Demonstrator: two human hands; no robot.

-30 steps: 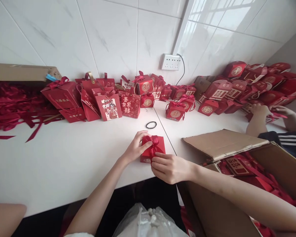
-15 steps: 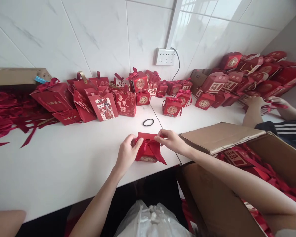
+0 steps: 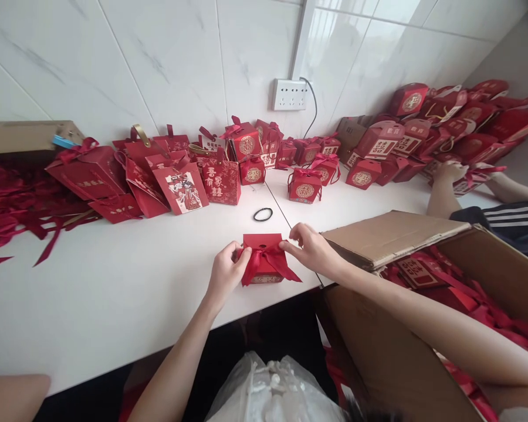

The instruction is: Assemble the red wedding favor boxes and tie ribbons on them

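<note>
A small red gift box (image 3: 263, 240) with a punched hole in its upper flap stands on the white table in front of me. A red ribbon (image 3: 266, 261) is tied across its front in a bow, the tails hanging down. My left hand (image 3: 227, 268) pinches the ribbon at the box's left side, thumb in front and fingertips partly hidden behind. At the right edge, the thumb of my right hand (image 3: 311, 249) touches the bow, while its curled index finger is lifted apart from the thumb. Just beyond the box lies a black elastic band (image 3: 263, 214).
Red gift boxes (image 3: 222, 180) line the wall, with a large pile (image 3: 455, 126) at right. An open carton (image 3: 400, 231) of red boxes stands at lower right. Red ribbons (image 3: 9, 202) heap at left. Another person's hands (image 3: 451, 171) handle a box at far right.
My right hand's fingers have lifted away from the thumb, and the hand has shifted slightly right. The left hand stays at the bow's left side. The view has shifted a little.
</note>
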